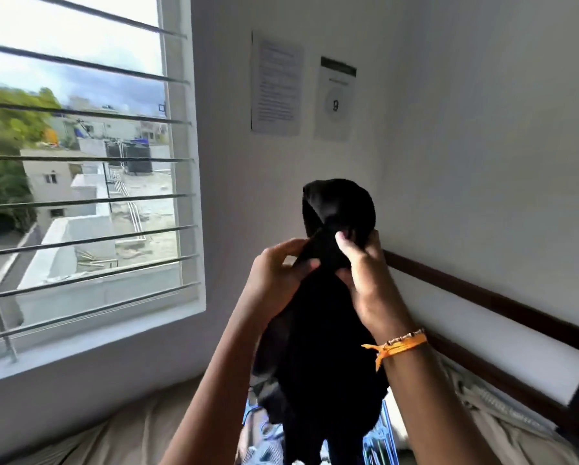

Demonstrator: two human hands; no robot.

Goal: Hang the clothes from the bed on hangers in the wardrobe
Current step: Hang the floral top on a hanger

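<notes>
- Black garment (318, 347) is held up in front of the wall, gathered at a narrow neck between both hands; a rounded fold of it bulges above the fingers and the rest hangs below them, down toward the bed (120, 427).
- Left hand (278, 273) pinches a twisted strip of the cloth: thumb and curled fingers close on it just left of the bunched neck.
- Right hand (365, 273) grips the bunched neck from the right, fingers wrapped around the cloth, one fingertip showing at the front just under the rounded fold.
- Both hands sit close together, almost touching across the cloth.
- An orange thread band (399, 345) and a beaded string circle the right wrist, well below the fingers.
- Under the hanging cloth, far below the fingers, blue and patterned clothes (375, 434) lie on the bed; what they are is unclear.
- Left of the fingers is a barred window (80, 159); above them two printed sheets (276, 83) hang on the wall.
- Right of the fingers, a dark wooden rail (483, 293) runs along the wall.
</notes>
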